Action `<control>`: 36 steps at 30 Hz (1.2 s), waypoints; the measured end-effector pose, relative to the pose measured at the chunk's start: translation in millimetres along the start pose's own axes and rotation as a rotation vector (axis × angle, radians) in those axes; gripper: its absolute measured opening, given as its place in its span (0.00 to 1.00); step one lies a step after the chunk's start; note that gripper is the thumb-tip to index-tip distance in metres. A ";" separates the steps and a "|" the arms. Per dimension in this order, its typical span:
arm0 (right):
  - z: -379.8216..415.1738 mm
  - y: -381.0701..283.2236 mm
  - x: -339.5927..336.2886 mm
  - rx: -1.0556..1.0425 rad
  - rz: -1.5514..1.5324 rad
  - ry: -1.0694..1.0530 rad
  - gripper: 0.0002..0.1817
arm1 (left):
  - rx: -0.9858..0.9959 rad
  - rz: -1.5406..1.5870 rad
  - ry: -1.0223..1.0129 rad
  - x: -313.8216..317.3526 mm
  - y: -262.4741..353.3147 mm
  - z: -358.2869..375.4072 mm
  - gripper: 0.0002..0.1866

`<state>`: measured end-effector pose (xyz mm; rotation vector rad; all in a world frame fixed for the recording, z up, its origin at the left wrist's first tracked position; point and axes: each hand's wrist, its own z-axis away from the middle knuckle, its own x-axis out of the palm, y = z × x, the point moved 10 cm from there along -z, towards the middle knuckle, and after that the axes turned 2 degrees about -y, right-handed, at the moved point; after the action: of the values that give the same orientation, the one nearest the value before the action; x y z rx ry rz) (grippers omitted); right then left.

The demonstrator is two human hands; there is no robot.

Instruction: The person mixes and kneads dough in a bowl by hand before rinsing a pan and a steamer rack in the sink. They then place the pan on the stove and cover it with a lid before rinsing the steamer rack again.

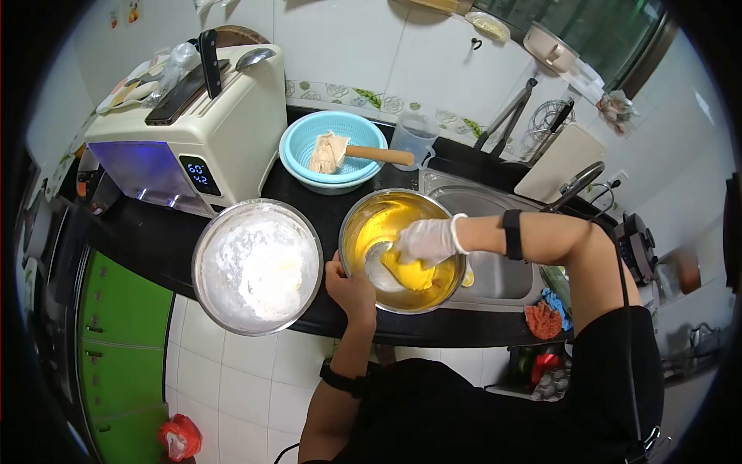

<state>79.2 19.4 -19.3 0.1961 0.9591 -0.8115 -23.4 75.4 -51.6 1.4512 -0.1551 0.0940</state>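
While I've got my gloved right hand [427,240] down in the metal bowl [398,311], it's pushing on the yellow doughy lump [410,272], which sits toward the bowl's 5 o'clock. Most of those fingers are buried or turned away, so I honestly can't tell how wide or narrow that grip is. There's a pale patch on the bowl's bottom just beside the lump, and yellow stuff smeared up the wall. My bare left hand [352,294] is up against the bowl's side at 8 o'clock, but I can't make out if the fingers actually clamp the rim.

Going out from that bowl: at 9 o'clock, near it, is a wider bowl [212,301] coated in white powder [270,271]. At 11 there's a light blue basket [297,143], with a wooden-handled tool [379,156] lying across it and a cream-coloured clump on its far end. A clear jug [415,135] is at 12, a cutting board [560,166] leans at 2, and the sink [495,271] is at 3. An orange cloth [543,321] lies at 4, and the big cream appliance [255,100] is at 10.
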 end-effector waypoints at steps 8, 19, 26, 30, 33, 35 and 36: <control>-13.9 28.2 52.7 0.388 -0.164 -0.240 0.26 | -0.116 -0.005 -0.002 1.9 9.1 2.2 0.09; -8.0 64.7 60.4 0.587 -1.049 -0.414 0.24 | 0.054 0.082 0.054 -0.7 6.5 -1.1 0.11; -69.4 72.0 46.3 0.639 -0.371 -0.174 0.34 | 0.157 0.009 0.030 0.0 5.5 -0.5 0.11; -64.9 24.6 21.7 0.449 -0.299 -0.077 0.29 | 0.228 0.029 0.102 -2.5 4.1 -2.4 0.09; -27.8 -5.9 -28.1 0.233 -0.255 0.087 0.27 | 0.223 0.010 0.084 -5.1 7.9 -2.0 0.09; -2.0 -1.2 -37.8 0.117 -0.226 0.182 0.26 | 0.167 -0.009 0.055 -2.5 6.7 -2.5 0.10; 9.2 -0.3 -34.5 0.019 -0.102 0.233 0.25 | 0.164 -0.014 0.052 -2.1 9.2 -1.0 0.10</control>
<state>74.2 32.9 13.4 0.2643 1.1877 -0.9048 -26.9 77.5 -43.0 1.6118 -0.0962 0.1354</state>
